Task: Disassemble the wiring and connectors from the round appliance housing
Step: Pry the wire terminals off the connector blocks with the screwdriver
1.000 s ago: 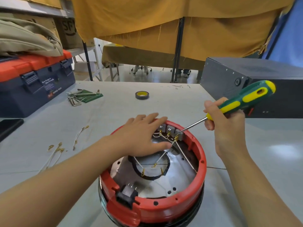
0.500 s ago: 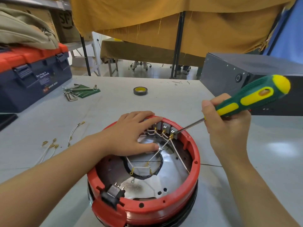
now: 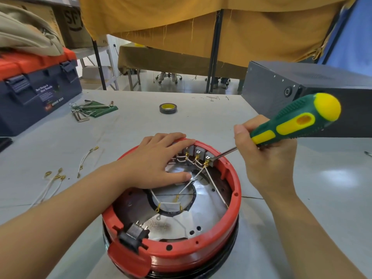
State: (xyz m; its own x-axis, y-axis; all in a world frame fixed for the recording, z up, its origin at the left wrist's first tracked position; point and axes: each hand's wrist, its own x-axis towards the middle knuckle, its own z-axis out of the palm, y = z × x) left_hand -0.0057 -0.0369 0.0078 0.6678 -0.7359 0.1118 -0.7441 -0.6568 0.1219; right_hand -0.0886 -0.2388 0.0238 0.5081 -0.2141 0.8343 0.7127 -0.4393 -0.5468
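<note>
Red-rimmed, the round housing point(image 3: 171, 234) sits at lower centre of the frame on the grey counter point(image 3: 130, 125), the left hand point(image 3: 155, 162) resting flat with fingers straight over its far rim, while the right hand's point(image 3: 267, 158) grip is curled round a green-and-yellow screwdriver point(image 3: 291, 123) whose tip meets the rightmost connector point(image 3: 208, 158) among white wires point(image 3: 191, 182).

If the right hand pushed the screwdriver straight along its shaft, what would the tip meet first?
Probably the rightmost terminal block on the red housing; the screwdriver tip in the right hand already appears to touch it.
</note>
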